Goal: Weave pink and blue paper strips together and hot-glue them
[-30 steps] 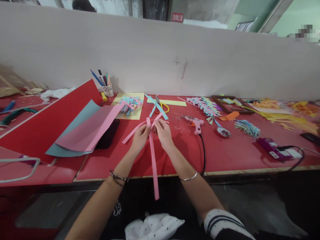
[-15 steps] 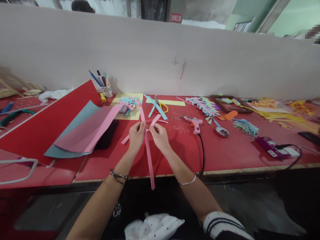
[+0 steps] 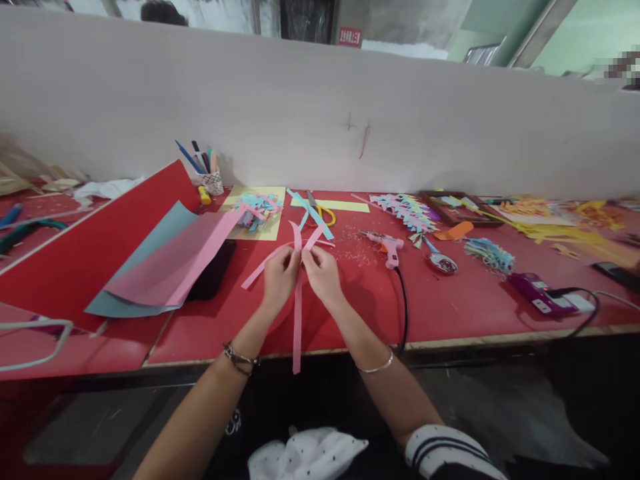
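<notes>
At the centre of the frame, one long, narrow pink paper strip [image 3: 297, 327] is pinched between the thumb and fingers of the left hand [image 3: 280, 272], its tail seen running down past the near edge of the red tabletop [image 3: 450, 307]. One short pink paper end [image 3: 315, 235] is gripped in the fingertips of the right hand [image 3: 323, 270], just beside; whether it belongs to the same strip cannot be told. One more pink paper length [image 3: 257, 270] is seen slanting to the lower left behind the left hand. Above the hands, two pale blue paper strips [image 3: 320, 223] are crossed near one pair of yellow-handled scissors [image 3: 329, 215]. Right of centre, one pink glue gun [image 3: 394, 250] with a black cord is laid beside one blue-handled, spoon-shaped tool [image 3: 442, 262]. At the left, two large paper sheets, one pink [image 3: 175, 263] and one blue [image 3: 170, 223], are overlapped on one flat red board [image 3: 135, 227]. One white patterned cup [image 3: 213, 183] is filled with several pens, too crowded to count.
</notes>
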Available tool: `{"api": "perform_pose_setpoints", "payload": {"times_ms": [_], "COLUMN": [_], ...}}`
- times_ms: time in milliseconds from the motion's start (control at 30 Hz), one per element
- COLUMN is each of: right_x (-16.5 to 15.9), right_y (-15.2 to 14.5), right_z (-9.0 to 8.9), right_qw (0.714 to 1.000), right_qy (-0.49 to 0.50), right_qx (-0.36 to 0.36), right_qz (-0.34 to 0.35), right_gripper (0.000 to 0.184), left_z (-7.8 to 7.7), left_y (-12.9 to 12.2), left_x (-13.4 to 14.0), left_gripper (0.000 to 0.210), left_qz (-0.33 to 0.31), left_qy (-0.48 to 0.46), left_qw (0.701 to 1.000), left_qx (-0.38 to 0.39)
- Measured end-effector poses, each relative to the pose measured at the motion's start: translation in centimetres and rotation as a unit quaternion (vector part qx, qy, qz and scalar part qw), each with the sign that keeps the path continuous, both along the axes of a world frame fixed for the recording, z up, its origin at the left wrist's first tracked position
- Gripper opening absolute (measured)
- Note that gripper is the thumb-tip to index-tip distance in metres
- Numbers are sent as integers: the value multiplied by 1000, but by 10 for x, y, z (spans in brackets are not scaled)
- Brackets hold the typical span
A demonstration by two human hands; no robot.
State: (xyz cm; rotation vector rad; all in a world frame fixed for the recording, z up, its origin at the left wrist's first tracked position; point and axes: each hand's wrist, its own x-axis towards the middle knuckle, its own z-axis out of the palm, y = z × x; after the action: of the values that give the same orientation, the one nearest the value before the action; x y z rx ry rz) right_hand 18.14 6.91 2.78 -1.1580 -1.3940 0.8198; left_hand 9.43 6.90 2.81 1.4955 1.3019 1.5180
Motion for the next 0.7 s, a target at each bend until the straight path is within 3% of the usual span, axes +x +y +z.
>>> {"api": "perform_pose_setpoints", "payload": {"times_ms": [167,333,433,700], "right_x": [0,2,4,4], "right_y": [-3,0,0,-10], "right_z": [-3,-5,-4,2], "right_qw": [999,996,995,1000], "right_qy": [27,76,87,-7], "right_qx": [-26,-30,-36,-9], "right_qz": [2,-21,-32,-12], "right_gripper": [24,22,23,25], "left_z": [-2,-8,-10,-4], "left_y": [0,-3,-5,-8], "left_x": [-1,3,5,0], "left_gripper": [31,28,31,31], "left_qz": [34,-60,-61,-61], "left_qy": [-39,-49,-19,24], "left_qw": [999,997,998,998], "left_qx": [-3,-15,-5,21]}}
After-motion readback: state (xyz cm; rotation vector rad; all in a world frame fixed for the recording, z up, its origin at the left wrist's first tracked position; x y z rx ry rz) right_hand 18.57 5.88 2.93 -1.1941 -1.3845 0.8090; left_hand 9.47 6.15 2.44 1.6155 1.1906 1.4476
